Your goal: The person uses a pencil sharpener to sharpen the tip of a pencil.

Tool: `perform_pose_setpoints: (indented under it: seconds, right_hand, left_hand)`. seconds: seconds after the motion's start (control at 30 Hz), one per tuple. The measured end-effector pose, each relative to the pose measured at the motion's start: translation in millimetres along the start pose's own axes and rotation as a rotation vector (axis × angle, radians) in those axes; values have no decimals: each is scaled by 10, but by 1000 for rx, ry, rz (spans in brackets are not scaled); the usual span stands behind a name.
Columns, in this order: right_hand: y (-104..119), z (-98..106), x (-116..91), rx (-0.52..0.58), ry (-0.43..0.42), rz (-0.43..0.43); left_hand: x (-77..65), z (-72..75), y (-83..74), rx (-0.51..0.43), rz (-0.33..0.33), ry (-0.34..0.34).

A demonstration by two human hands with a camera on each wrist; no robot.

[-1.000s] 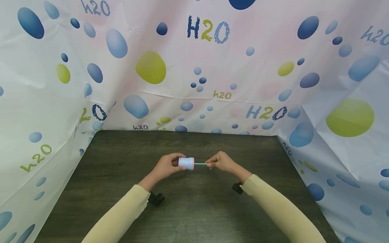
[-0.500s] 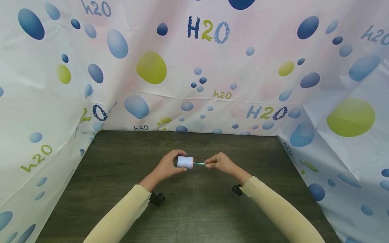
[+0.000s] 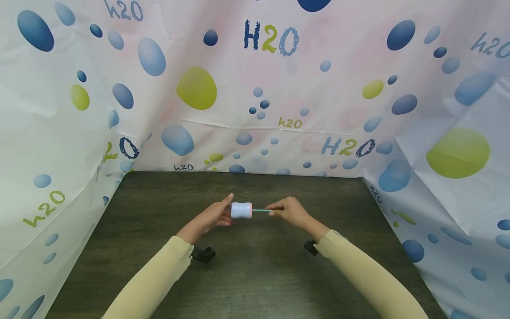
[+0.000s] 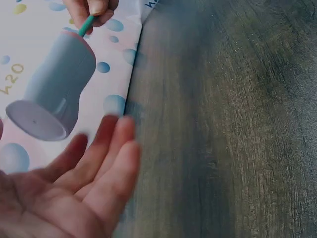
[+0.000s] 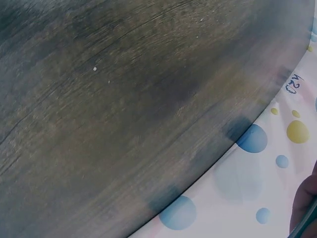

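Observation:
A small light-blue waisted cylinder (image 3: 241, 210) with a pink end lies level in the air over the table, a thin green stick (image 3: 260, 210) coming out of that end. My right hand (image 3: 292, 212) pinches the stick between thumb and fingers. On the other side, my left hand (image 3: 212, 217) is beside the cylinder's plain end. In the left wrist view the fingers of the left hand (image 4: 84, 183) are spread and loosely bent, apart from the cylinder (image 4: 59, 79). The right wrist view catches only an edge of the right hand (image 5: 303, 201) and a bit of stick.
The dark wood-grain table (image 3: 255, 274) spreads under both hands. A white sheet (image 3: 231, 57) printed with blue and green drops rises behind it and along both sides. Small black devices (image 3: 204, 254) are at the wrists.
My left thumb and fingers, earlier around the cylinder, have come off it and the hand has drawn slightly left. The right hand keeps its pinch on the stick; the cylinder has risen slightly.

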State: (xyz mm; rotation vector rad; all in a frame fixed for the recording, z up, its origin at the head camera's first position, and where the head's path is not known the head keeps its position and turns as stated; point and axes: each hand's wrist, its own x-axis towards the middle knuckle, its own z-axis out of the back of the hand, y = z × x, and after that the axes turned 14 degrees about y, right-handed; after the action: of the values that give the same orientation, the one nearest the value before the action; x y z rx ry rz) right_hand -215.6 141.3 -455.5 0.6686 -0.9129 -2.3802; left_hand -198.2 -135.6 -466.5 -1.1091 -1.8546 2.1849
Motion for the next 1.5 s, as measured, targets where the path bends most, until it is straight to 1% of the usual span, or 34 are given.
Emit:
perform_pose_setpoints:
  seconds: [0.13,0.23,0.33,0.53,0.6,0.7,0.8,1.0,1.07,1.2,1.33,1.47,1.5]
  right_hand:
    - [3,4,-5,-34,-9,9]
    - [2,4,-5,-44,-6,18]
    - [7,5,-13,-64,-7,45]
    - [10,2,-38,-145,-15,105]
    - [12,3,-47,-168,-14,116]
    - [18,7,-54,-191,-14,123]
    - [28,18,-50,-199,-8,126]
    - [43,41,-30,-195,29,108]
    - [30,44,-11,-188,43,101]
    - [0,58,9,-126,79,86]
    - [7,86,-15,-60,104,79]
    - [-5,84,8,16,116,30]
    - [-20,82,24,45,120,1]
  left_hand:
    - [3,69,13,-45,41,157]
    - [6,99,17,-79,52,223]
    - [10,105,20,-124,69,249]
    - [10,84,34,-252,105,266]
    - [14,74,40,-272,99,261]
    - [26,57,50,-265,72,233]
    - [34,50,61,-220,38,200]
    - [22,55,88,-74,-36,165]
    - [19,53,98,-32,-64,142]
    - [11,31,100,75,-118,81]
    - [23,-2,80,185,-179,24]
    - [43,-23,55,301,-246,-30]
    - [45,-29,50,329,-258,-46]
